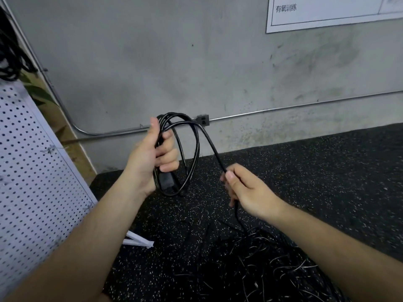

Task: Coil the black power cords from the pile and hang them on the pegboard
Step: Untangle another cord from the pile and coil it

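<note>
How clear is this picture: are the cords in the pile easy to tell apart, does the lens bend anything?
Head view: the pile is black on a dark floor, so cords show only as thin glints; the right hand looks soft; the wall pipe seems bowed by the wide lens; light is even, no hard shadows.

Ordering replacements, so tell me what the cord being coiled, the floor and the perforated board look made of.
The cord has a black plastic or rubber jacket, smooth and semi-glossy: light streaks run along its loops. The floor is probably rubber matting, matte black with pale flecks. The pegboard is a white painted sheet with even round holes; metal or hardboard, cannot tell.
</note>
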`<action>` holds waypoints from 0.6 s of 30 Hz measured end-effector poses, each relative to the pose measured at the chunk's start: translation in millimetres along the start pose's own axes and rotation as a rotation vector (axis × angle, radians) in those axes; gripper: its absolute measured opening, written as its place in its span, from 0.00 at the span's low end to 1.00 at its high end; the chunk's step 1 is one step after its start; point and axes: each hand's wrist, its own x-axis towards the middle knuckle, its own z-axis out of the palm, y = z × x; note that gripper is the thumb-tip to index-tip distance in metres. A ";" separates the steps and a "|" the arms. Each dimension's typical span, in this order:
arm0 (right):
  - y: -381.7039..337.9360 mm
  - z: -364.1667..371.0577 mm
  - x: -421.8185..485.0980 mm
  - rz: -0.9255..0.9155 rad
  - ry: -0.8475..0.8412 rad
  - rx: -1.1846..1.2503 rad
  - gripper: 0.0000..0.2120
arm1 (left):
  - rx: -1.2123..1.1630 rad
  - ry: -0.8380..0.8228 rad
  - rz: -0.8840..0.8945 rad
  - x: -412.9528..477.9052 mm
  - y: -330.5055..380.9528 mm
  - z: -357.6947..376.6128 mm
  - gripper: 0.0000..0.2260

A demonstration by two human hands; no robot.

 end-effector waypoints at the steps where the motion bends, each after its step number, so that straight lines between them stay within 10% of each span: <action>1: 0.0 2.9 1.2 -0.008 0.055 0.024 0.12 | 0.019 -0.015 -0.008 -0.3 -3.6 0.4 0.20; 9: -35.1 23.4 4.7 0.017 0.146 0.102 0.09 | 0.016 -0.136 -0.143 -7.3 -30.6 23.4 0.21; 15: -39.2 26.5 25.9 0.168 0.256 0.283 0.32 | -0.044 -0.163 -0.229 -9.2 -37.5 23.5 0.22; 18: -37.5 21.6 27.6 0.261 0.192 0.389 0.23 | 0.110 -0.076 -0.194 -7.0 -40.2 18.0 0.20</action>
